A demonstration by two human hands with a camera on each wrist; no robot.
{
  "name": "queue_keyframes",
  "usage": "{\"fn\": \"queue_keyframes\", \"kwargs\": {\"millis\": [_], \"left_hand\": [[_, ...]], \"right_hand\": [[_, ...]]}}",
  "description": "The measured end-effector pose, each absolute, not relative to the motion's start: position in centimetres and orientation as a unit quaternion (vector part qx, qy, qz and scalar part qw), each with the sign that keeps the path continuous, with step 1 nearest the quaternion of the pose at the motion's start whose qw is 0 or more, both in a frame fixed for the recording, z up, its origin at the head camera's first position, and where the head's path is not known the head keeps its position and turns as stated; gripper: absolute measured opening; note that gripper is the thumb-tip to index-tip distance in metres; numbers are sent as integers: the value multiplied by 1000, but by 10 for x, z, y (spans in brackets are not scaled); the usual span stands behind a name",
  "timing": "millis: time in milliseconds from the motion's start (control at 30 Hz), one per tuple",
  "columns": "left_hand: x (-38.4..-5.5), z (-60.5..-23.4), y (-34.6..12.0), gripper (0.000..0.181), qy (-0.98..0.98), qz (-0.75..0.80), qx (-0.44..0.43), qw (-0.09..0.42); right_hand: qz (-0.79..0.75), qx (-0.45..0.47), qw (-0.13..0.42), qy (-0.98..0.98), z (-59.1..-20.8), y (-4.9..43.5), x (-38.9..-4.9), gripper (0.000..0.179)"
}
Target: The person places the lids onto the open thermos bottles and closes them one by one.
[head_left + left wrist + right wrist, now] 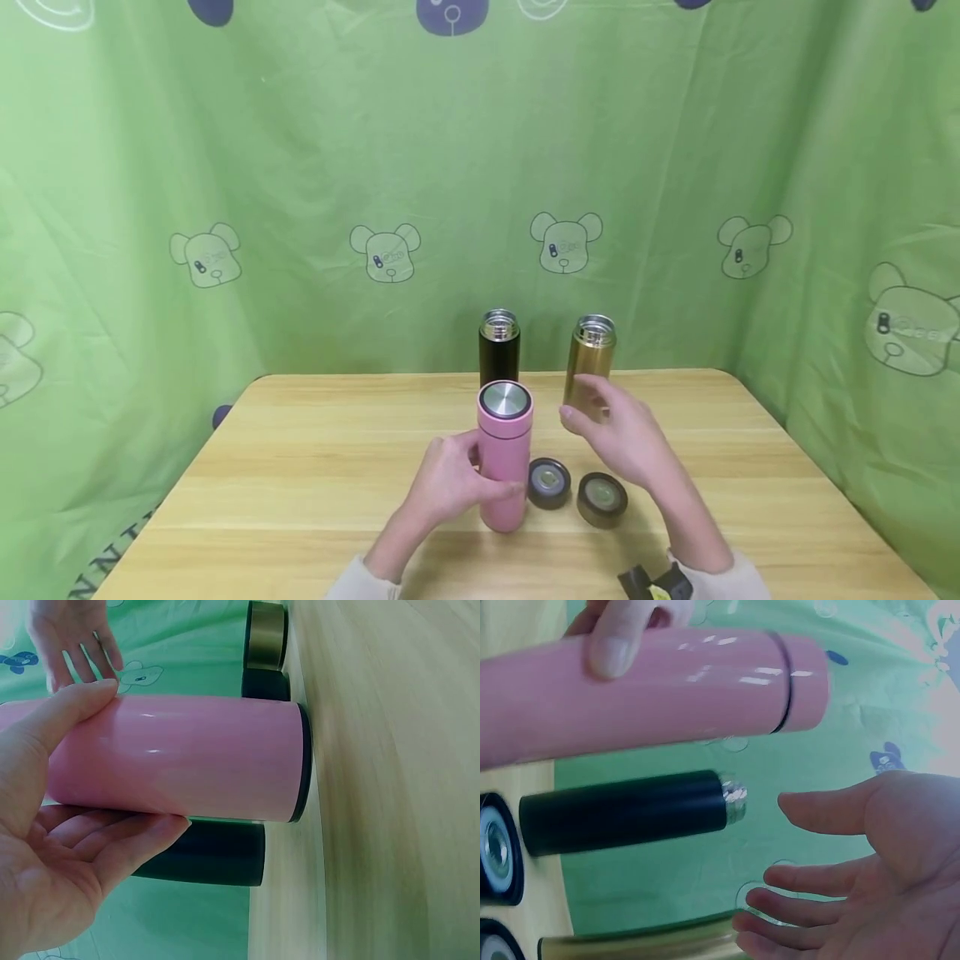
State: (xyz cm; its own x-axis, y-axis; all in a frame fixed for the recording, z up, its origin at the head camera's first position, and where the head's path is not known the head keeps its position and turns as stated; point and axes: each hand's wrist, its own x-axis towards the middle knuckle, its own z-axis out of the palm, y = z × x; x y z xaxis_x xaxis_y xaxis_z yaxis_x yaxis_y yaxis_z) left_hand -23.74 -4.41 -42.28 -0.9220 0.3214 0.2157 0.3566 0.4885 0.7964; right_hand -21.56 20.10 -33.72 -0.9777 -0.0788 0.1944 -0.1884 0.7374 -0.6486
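Pink bottle [504,454], just one, is upright before one black bottle [499,360], left grip [453,479] wrapped round it; right grip [622,429] is spread near one gold bottle [589,360]; two lids [602,498] lie on the surface [337,467].

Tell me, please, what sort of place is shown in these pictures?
Probably a staged recording corner, not an ordinary room: patterned green cloth hangs behind and on both sides of a wooden table, where a black bottle and a gold bottle stand.

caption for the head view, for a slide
Left hand gripping capped pink flask, right hand empty, two lids on the table, black flask and gold flask uncapped behind.
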Motion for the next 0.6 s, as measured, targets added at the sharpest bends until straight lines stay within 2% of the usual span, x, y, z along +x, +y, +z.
{"fn": "queue_keyframes", "kwargs": {"millis": [167, 367, 600], "left_hand": [[-237, -422, -43, 55, -859, -474, -190, 23], [-238, -423, -45, 50, -859, -478, -173, 64], [-251, -423, -66, 56, -862, -481, -134, 84]], "right_hand": [[338, 70, 93, -934, -342, 205, -222, 60], [335, 67, 89, -936, -348, 209, -225, 60], [341, 62, 78, -935, -353, 211, -224, 60]]}}
